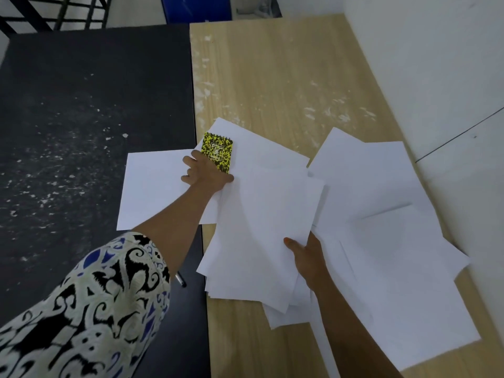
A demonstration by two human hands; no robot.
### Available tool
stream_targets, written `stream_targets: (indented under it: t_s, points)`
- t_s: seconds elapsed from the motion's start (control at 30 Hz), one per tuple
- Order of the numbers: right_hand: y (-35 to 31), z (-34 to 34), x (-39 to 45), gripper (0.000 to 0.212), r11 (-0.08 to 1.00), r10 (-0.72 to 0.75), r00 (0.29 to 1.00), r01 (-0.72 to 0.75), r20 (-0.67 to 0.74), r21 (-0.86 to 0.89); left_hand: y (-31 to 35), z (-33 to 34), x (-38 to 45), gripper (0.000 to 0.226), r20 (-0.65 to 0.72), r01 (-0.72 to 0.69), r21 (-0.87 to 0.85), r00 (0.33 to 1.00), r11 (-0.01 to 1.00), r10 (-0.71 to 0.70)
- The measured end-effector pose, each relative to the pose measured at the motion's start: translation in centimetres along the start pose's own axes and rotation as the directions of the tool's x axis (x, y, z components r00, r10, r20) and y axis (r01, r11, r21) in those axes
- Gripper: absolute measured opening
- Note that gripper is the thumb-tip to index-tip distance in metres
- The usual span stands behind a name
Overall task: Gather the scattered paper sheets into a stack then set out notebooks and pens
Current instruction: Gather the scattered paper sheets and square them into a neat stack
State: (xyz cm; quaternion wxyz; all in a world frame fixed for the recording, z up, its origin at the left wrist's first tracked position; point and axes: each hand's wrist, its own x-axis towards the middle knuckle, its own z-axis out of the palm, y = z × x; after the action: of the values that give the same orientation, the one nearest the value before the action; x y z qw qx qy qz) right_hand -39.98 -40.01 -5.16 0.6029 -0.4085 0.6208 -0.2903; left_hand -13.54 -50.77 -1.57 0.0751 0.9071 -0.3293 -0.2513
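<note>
Sheets: white paper sheets scattered overlapping, centre to lower right of frame, on the wooden table.
Right hand: my right hand pinches a bundle of sheets, thumb on top.
Left hand: my left hand lies on one sheet straddling the black table; fingers curled, grip unclear.
Notebook: yellow-black spiral notebook just beyond my left fingers.
Pen: pen partly hidden under my patterned sleeve.

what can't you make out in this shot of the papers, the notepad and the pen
- Pen, head view: only its tip shows; the patterned sleeve covers the rest.
- Yellow spiral notepad: cover print too small to read; the left hand hides its near corner.
- Paper sheets: they overlap, so the count is unclear.
- Right hand: its fingers are under the sheets.
</note>
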Motion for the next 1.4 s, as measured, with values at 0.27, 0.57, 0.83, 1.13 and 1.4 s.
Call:
stream_targets:
  t_s: [0.27,0.57,0.83,1.13,1.4]
  points:
    - [-0.8,0.0,-0.7,0.035,1.0,-0.002,1.0,0.003,0.018,-0.027,-4.5,-3.7,-2.6,0.11,-0.075,0.103,-0.311,0.988,0.945,-0.132]
    - [-0.5,1.5,-2.6,0.043,0.988,-0.055,0.996,0.043,-0.075,-0.151,-15.0,-1.7,-11.3,0.101,-0.054,0.148,-0.183,0.986,0.972,-0.16]
    - [1.6,2.6,-7.2,0.043,0.983,-0.023,0.999,0.018,-0.027,-0.185,-20.2,1.0,-16.8,0.099,-0.051,0.209,-0.172,0.974,0.963,-0.22]
    - [2.5,3.2,-9.1,0.042,0.98,0.006,1.0,-0.009,-0.02,-0.197,-24.7,-0.2,-18.4,0.104,-0.157,0.426,-0.165,0.879,0.889,-0.45]
    - [2.5,3.4,-9.4,0.041,0.985,0.005,1.0,-0.009,-0.02,-0.175,-25.7,-0.6,-19.6,0.099,-0.23,0.373,-0.324,0.86,0.869,-0.455]
